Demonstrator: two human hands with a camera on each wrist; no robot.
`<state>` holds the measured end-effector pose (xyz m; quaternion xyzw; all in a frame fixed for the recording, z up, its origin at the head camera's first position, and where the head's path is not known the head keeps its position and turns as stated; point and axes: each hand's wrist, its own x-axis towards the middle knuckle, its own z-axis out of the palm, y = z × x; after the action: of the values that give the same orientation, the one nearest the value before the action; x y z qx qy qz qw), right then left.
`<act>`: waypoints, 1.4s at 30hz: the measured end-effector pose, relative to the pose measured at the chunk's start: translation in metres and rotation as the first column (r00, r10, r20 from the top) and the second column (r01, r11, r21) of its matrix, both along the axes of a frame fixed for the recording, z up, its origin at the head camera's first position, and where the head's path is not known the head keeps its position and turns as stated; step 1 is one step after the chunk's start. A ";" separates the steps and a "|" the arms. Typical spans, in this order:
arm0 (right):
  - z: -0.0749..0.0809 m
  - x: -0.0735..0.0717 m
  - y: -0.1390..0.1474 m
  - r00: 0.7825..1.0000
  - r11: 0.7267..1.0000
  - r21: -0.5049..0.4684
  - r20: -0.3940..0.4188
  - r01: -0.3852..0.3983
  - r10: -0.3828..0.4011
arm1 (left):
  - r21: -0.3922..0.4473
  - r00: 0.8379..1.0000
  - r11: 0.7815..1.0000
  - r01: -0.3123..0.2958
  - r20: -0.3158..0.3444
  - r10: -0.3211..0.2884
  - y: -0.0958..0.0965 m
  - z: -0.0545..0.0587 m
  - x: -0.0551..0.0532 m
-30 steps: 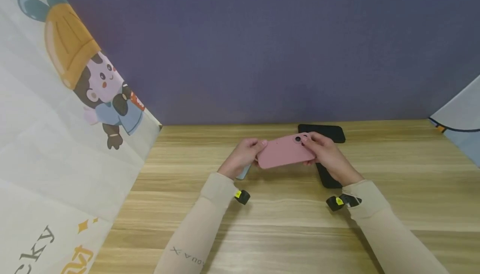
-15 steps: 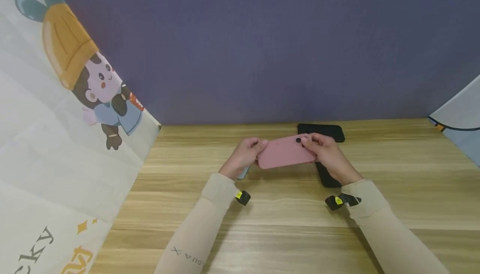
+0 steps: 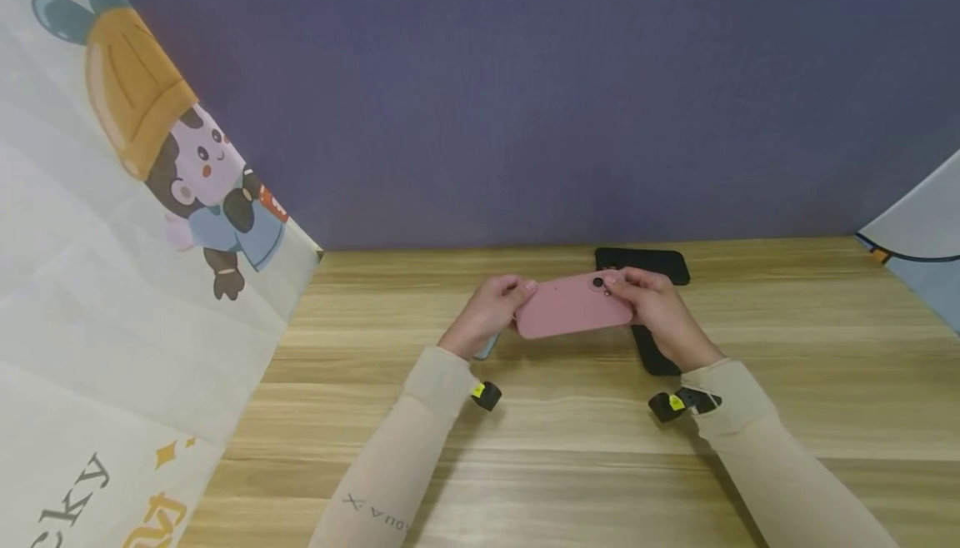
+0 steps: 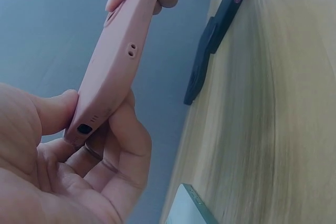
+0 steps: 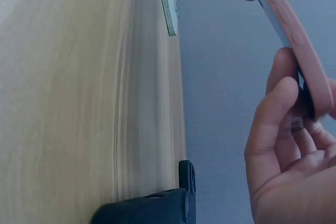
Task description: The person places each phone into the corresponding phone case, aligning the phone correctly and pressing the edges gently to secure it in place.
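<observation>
Both hands hold a phone in a pink case (image 3: 570, 306) above the table, its back and camera lenses turned up. My left hand (image 3: 486, 312) grips the left end, thumb on the back and fingers curled underneath. At the camera end, my right hand (image 3: 662, 315) pinches it with the thumb beside the lenses. In the left wrist view, the charging port and side holes of the pink case (image 4: 113, 72) show. From the right wrist, the case edge (image 5: 302, 45) looks bowed, with a dark gap inside near the right fingers (image 5: 278, 98).
A black phone (image 3: 652, 266) lies at the table's back edge, and another black phone (image 3: 654, 355) lies partly under the right hand. A pale blue-green phone (image 3: 486, 346) pokes out below the left hand. A dark blue panel (image 3: 540, 98) stands behind the wooden table (image 3: 570, 465).
The camera end of the pink phone and the right hand have dropped very slightly. Both hands keep their grip, and the other phones stay put.
</observation>
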<state>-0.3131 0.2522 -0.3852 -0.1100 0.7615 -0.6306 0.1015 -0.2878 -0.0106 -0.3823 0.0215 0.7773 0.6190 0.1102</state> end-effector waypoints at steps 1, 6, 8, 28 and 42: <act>0.000 0.000 0.001 1.000 1.000 -0.004 0.004 -0.002 0.003 | 0.001 1.000 1.000 0.000 -0.002 0.000 0.000 0.000 0.000; -0.001 -0.001 0.003 0.999 0.999 -0.014 0.028 -0.043 0.043 | -0.008 1.000 1.000 -0.007 -0.014 0.007 -0.003 -0.001 -0.001; -0.002 -0.002 0.004 0.997 0.998 -0.005 0.027 -0.066 0.066 | -0.016 1.000 1.000 -0.020 -0.020 0.019 -0.005 0.000 0.000; -0.002 -0.004 0.006 0.993 0.991 -0.082 0.036 -0.108 0.111 | -0.032 0.998 0.998 -0.049 -0.029 0.048 -0.004 0.002 -0.001; -0.001 -0.004 0.003 0.993 0.988 0.098 0.000 -0.121 0.121 | 0.035 0.995 0.995 -0.095 0.010 0.095 -0.002 -0.001 -0.003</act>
<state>-0.3167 0.2554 -0.3858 -0.1529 0.7836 -0.5851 0.1423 -0.2909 -0.0126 -0.3837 -0.0160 0.7660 0.6372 0.0835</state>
